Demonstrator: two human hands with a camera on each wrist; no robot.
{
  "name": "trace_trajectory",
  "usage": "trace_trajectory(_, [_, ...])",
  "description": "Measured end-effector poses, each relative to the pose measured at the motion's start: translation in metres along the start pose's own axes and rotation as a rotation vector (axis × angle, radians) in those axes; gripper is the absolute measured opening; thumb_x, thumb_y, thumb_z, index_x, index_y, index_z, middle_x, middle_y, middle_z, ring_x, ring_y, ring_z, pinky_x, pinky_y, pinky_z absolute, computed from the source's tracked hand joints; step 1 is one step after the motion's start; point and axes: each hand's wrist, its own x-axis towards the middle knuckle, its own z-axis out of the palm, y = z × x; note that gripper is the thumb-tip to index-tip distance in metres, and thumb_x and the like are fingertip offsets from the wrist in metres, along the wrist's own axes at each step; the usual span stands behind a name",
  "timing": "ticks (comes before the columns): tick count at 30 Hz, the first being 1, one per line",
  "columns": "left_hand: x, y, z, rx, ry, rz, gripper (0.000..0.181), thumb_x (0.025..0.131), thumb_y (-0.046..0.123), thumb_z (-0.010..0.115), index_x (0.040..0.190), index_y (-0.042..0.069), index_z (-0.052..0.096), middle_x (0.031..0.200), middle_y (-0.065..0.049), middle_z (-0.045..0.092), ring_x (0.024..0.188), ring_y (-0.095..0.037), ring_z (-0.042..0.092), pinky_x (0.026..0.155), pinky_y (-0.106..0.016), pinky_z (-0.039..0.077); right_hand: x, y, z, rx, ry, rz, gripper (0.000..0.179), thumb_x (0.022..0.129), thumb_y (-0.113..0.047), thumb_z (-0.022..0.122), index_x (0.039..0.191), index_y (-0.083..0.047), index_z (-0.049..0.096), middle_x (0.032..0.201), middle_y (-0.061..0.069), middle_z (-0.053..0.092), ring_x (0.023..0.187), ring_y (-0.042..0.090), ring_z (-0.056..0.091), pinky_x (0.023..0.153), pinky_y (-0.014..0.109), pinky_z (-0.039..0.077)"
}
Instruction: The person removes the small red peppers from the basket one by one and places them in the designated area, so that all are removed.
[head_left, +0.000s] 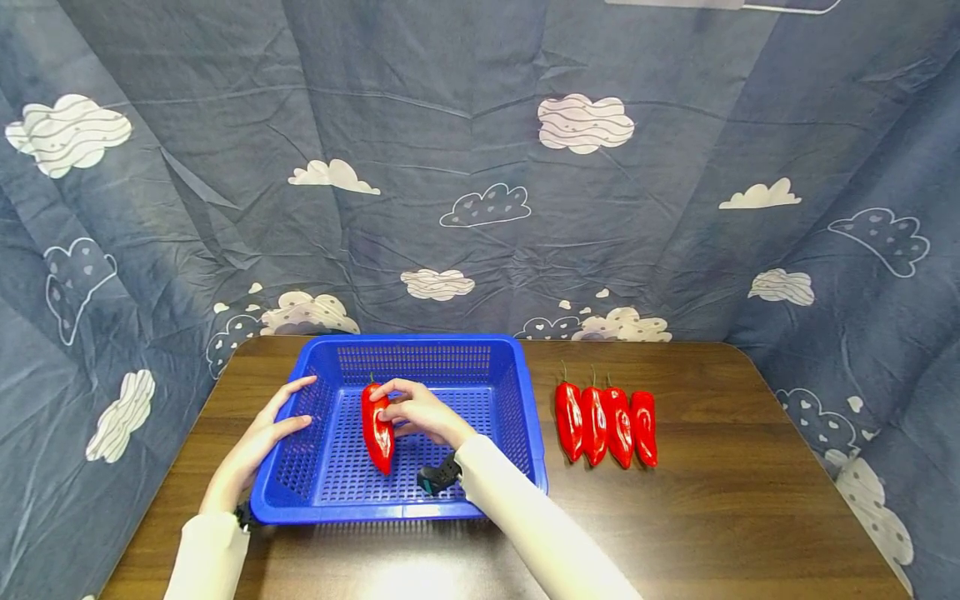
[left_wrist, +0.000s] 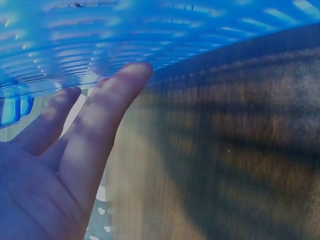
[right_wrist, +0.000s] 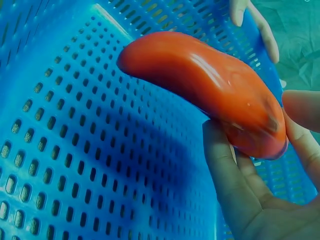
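My right hand [head_left: 422,414] holds a glossy red chili pepper [head_left: 377,429] inside a blue plastic basket [head_left: 401,512]. In the right wrist view, the thumb and fingers pinch one end of the pepper [right_wrist: 200,75], and its other end sticks out over the slotted basket floor. The pepper's green stem shows at its far end in the head view. At the basket's left side, my left hand [head_left: 258,442] grips the rim, some fingers reaching over it. From the left wrist, other fingers [left_wrist: 100,115] of that hand lie along the outside of the slotted wall.
Several red peppers [head_left: 595,425] lie side by side on the brown wooden table [head_left: 720,500], right of the basket. Behind the table hangs a dark blue-grey curtain [head_left: 480,150] with cloud prints. A black strap [head_left: 441,475] sits around the right wrist.
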Motion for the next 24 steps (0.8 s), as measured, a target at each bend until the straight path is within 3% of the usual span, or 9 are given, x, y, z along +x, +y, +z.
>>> trace_trajectory(13, [0.000, 0.002, 0.000, -0.030, -0.017, 0.011, 0.057, 0.099, 0.009, 0.047, 0.150, 0.021, 0.023, 0.138, -0.028, 0.027, 0.101, -0.036, 0.057, 0.075, -0.050, 0.052, -0.007, -0.005, -0.011, 0.019, 0.021, -0.013, 0.035, 0.081, 0.006, 0.061, 0.115, 0.005, 0.054, 0.090, 0.007, 0.060, 0.082, 0.017, 0.058, 0.077, 0.046, 0.053])
trace_trajectory(24, [0.000, 0.001, 0.000, -0.019, -0.010, -0.011, 0.058, 0.099, 0.010, 0.048, 0.149, 0.023, 0.023, 0.140, -0.029, 0.025, 0.102, -0.037, 0.057, 0.075, -0.050, 0.052, -0.012, -0.010, -0.019, 0.012, 0.049, -0.037, 0.036, 0.079, 0.006, 0.063, 0.114, 0.005, 0.053, 0.097, 0.012, 0.057, 0.084, 0.019, 0.058, 0.074, 0.043, 0.054])
